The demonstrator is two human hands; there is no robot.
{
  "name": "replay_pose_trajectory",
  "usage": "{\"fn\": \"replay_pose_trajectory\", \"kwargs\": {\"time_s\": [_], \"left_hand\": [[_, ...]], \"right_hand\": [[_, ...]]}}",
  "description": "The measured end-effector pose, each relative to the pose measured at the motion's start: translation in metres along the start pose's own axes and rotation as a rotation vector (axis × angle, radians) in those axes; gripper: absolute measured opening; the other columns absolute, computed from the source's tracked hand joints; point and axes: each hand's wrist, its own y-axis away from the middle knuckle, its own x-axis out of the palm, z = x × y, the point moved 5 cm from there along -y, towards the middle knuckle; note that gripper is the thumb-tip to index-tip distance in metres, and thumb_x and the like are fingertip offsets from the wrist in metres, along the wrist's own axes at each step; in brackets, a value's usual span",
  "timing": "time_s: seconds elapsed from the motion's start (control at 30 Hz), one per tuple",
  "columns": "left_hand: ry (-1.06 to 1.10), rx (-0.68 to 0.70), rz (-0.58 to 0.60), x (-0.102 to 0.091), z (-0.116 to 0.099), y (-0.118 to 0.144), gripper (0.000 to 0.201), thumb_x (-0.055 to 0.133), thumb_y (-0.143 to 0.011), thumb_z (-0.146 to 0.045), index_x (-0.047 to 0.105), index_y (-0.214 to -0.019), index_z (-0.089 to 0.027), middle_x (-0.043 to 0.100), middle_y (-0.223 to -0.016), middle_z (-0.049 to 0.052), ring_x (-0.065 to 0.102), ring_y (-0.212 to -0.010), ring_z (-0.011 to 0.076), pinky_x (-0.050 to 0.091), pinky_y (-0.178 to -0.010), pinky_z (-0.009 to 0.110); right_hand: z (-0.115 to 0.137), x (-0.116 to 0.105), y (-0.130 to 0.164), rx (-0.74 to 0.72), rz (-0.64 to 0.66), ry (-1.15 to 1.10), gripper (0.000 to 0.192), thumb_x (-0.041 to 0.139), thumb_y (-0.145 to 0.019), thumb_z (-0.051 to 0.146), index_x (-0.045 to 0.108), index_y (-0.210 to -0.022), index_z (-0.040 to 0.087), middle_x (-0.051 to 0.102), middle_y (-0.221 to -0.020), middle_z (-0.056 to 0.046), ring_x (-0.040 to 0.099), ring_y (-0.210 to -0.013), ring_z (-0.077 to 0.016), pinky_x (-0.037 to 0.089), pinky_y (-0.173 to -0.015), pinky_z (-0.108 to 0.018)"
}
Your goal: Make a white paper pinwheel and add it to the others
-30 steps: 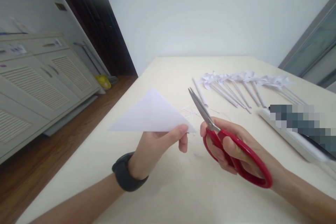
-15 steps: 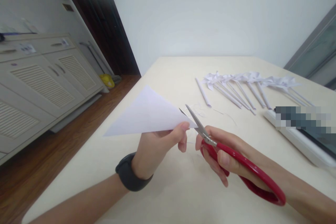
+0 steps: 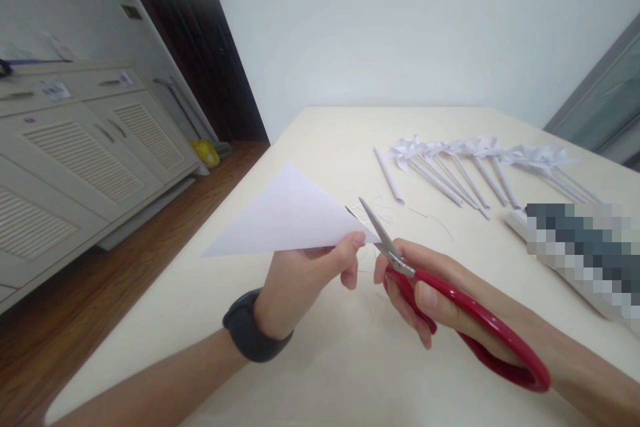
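Note:
My left hand (image 3: 305, 277) pinches a white paper folded into a triangle (image 3: 285, 217) by its right corner, holding it above the cream table (image 3: 320, 360). A dark watch sits on that wrist. My right hand (image 3: 430, 287) grips red-handled scissors (image 3: 450, 310). Their metal blades are spread apart around the paper's right corner, just beyond my left thumb.
Several white paper pinwheels on rolled sticks (image 3: 465, 163) lie in a row at the table's far right, with a single rolled paper stick (image 3: 389, 175) to their left. Thin paper scraps (image 3: 380, 210) lie mid-table. A blurred flat object (image 3: 580, 247) rests at right. Louvred cabinets (image 3: 75, 153) stand left.
My right hand has lowered and swung the scissors left from an upright, shut pose; the blades now straddle the paper's right corner. The paper has tilted slightly.

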Motion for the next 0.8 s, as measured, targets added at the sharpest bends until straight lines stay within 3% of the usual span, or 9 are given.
{"fn": "replay_pose_trajectory", "kwargs": {"time_s": [0.6, 0.8], "left_hand": [[0.015, -0.003, 0.038, 0.0007, 0.001, -0.0009, 0.043, 0.053, -0.082, -0.038, 0.047, -0.045, -0.018, 0.051, -0.046, -0.004, 0.05, -0.051, 0.0113, 0.043, -0.071, 0.028], [0.026, 0.018, 0.024, -0.0001, 0.001, -0.001, 0.043, 0.053, -0.081, -0.037, 0.048, -0.043, -0.017, 0.052, -0.045, -0.003, 0.049, -0.049, 0.0101, 0.043, -0.065, 0.026]], "right_hand": [[-0.0005, 0.0011, -0.0014, 0.011, -0.006, 0.036, 0.033, 0.04, -0.087, 0.052, 0.049, -0.095, 0.022, 0.045, -0.07, 0.002, 0.042, -0.058, -0.0087, 0.041, -0.058, -0.024], [-0.0005, 0.0011, -0.0008, 0.004, -0.005, 0.032, 0.029, 0.04, -0.088, 0.05, 0.047, -0.091, 0.022, 0.043, -0.068, 0.004, 0.041, -0.057, -0.0075, 0.041, -0.06, -0.024]]}}
